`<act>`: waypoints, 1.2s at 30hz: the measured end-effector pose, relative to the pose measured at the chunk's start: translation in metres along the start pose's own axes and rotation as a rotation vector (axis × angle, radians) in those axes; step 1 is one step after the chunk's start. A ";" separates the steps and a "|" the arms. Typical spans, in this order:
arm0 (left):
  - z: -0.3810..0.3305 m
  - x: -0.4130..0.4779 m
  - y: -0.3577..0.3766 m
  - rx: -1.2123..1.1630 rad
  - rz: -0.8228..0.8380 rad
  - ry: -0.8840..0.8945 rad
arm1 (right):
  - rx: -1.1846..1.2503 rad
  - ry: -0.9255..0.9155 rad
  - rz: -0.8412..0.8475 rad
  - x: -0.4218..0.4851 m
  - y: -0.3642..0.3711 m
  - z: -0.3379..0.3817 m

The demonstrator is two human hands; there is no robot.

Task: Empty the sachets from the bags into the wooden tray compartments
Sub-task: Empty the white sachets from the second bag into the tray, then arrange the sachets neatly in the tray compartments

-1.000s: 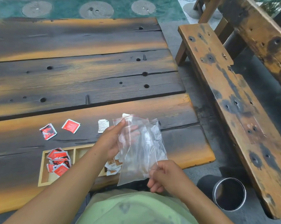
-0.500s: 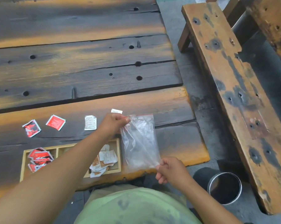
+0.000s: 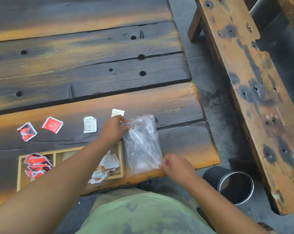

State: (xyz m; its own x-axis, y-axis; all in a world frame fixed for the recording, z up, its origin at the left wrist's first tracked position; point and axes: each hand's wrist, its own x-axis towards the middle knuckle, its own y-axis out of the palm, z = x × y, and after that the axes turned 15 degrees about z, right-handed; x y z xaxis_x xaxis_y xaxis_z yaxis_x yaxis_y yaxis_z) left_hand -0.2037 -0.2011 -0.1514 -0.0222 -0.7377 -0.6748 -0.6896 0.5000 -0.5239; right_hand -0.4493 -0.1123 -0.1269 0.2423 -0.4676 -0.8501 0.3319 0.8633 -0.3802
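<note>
On the table [image 3: 92,65], at its far left, two red sachets [image 3: 27,131] lay loose beyond the wooden tray [image 3: 18,174], whose left compartment held a red pile [image 3: 37,164] and whose right compartment held a white and brown pile [image 3: 107,163]; our forearm [image 3: 71,166] hid most of the middle one. Two white sachets [image 3: 90,124] lay loose past the tray's far side. Our left hand [image 3: 113,130] pinched the far, zip-edged corner of the clear bag [image 3: 142,146], which lay flat on the table just beside the tray's right wall, and our right hand [image 3: 176,166] pinched its near right corner. We judged the bag emptied, though its crumpled plastic made that hard to confirm, so the step in hand looked like setting it aside; next we would need to let go and gather the strays into matching compartments.
</note>
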 end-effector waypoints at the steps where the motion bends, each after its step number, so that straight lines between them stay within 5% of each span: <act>1: 0.000 -0.001 0.001 -0.010 0.002 0.012 | -0.029 0.002 0.000 0.001 -0.002 0.000; 8: 0.001 -0.008 -0.001 0.046 -0.091 0.027 | -0.283 -0.006 -0.036 -0.003 -0.018 0.011; 12: -0.014 -0.025 -0.001 -0.006 -0.177 0.154 | -0.164 -0.135 -0.135 -0.009 -0.022 0.029; 17: -0.029 -0.025 0.014 0.084 0.214 0.284 | 0.608 -0.290 0.200 0.006 -0.006 0.049; 36: -0.026 0.018 0.026 0.412 0.547 0.204 | 0.932 -0.181 0.484 0.052 0.023 0.031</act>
State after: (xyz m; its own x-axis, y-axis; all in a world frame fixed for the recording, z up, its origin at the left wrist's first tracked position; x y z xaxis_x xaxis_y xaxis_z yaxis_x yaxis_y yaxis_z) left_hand -0.2410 -0.2136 -0.1634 -0.4496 -0.3819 -0.8075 -0.2119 0.9238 -0.3190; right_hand -0.4010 -0.1224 -0.1684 0.6418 -0.2006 -0.7402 0.7119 0.5147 0.4778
